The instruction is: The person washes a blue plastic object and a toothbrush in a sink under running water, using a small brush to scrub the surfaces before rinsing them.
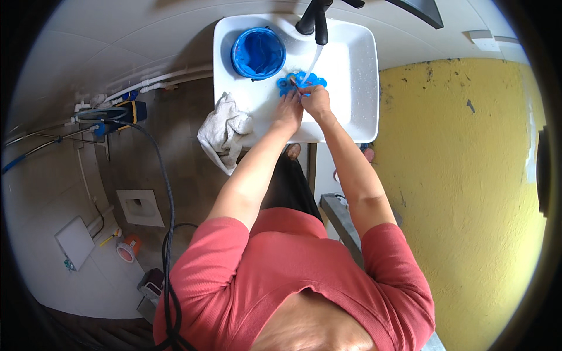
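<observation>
A blue palette (321,81) with round, scalloped wells is in the white sink (357,111), under a thin stream of water (314,61). My left hand (288,112) grips its near edge, the fingertips partly hidden. Close beside it, my right hand (317,101) is closed in a pinch on a thin, dark reddish stick that looks like a paintbrush (295,85). The brush's tip points into the wells. Its lower part is covered by my fingers.
A round blue bucket (258,54) stands at the sink's back left. The black faucet (320,26) hangs over the middle. A whitish towel (224,132) drapes over the left front corner. A yellow wall (462,175) rises close on the right.
</observation>
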A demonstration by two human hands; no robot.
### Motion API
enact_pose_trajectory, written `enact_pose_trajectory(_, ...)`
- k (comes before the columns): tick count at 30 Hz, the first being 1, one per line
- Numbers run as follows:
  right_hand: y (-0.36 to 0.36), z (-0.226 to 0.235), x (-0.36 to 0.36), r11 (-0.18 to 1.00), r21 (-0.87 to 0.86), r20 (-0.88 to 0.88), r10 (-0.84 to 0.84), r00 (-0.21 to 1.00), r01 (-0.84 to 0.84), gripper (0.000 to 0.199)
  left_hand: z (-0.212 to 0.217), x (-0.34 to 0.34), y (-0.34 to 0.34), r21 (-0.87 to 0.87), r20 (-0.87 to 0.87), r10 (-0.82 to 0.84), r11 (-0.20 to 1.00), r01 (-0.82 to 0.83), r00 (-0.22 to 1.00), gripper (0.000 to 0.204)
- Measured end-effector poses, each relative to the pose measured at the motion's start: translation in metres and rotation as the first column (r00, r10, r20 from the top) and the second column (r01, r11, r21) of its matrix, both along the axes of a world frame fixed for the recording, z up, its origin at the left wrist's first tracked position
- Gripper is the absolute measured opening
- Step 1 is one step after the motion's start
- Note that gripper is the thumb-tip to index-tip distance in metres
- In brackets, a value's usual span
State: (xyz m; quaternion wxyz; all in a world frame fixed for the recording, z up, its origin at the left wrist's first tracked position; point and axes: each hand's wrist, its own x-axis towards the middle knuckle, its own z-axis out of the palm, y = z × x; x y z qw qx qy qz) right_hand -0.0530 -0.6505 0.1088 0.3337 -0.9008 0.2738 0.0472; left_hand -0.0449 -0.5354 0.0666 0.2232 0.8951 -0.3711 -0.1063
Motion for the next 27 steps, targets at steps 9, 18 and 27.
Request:
enact_pose_trajectory(9,-0.029,0.05,0.028,0.162,-0.698,-0.395,0.725,0.564,-0.697,0.01,0.014,0.017,0.017,0.089,-0.074,-0.192,0.976,0.198,0.979,0.034)
enact_pose_trajectory(18,0.007,0.02,0.001,0.937,-0.132,-0.144,0.305,0.941,-0.324,0.025,0.004,0.019,0.023,0.087,-0.155,-0.178,0.977,0.193,0.972,0.038)
enact_pose_trajectory(27,-0.006,-0.004,-0.018,0.947,-0.269,-0.034,0.173,0.984,-0.176,0.032,-0.001,0.014,0.015,0.03,-0.199,-0.15,0.987,0.159,0.968,0.036)
